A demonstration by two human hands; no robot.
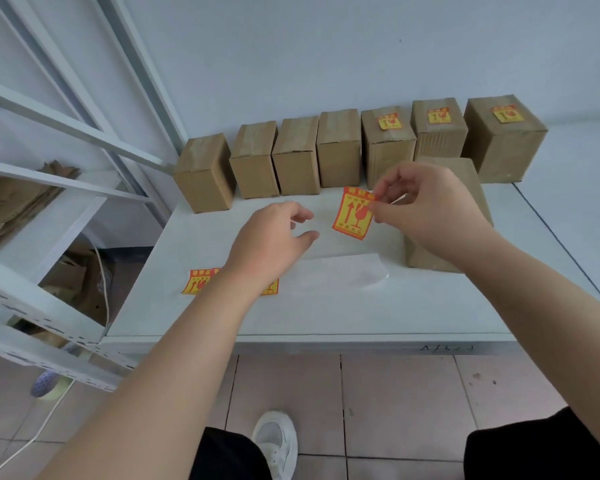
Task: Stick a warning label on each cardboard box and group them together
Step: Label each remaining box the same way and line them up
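Note:
My right hand [426, 206] pinches an orange and yellow warning label [352, 214] by its upper right corner, and the label hangs above the white table [361, 306]. My left hand [274, 240] hovers beside it with fingers apart and nothing in it. Right under my right hand stands a plain cardboard box [465, 174]. Several boxes line the back wall: three on the right carry labels, such as one labelled box [504, 136], and those on the left, such as one bare box [205, 171], have none. A strip of labels [196, 281] lies under my left forearm.
A white backing strip [340, 271] lies on the table in front of my hands. A white metal shelf rack [49, 188] with flattened cardboard stands at the left. A roll of tape [45, 384] and a white cable lie on the tiled floor below.

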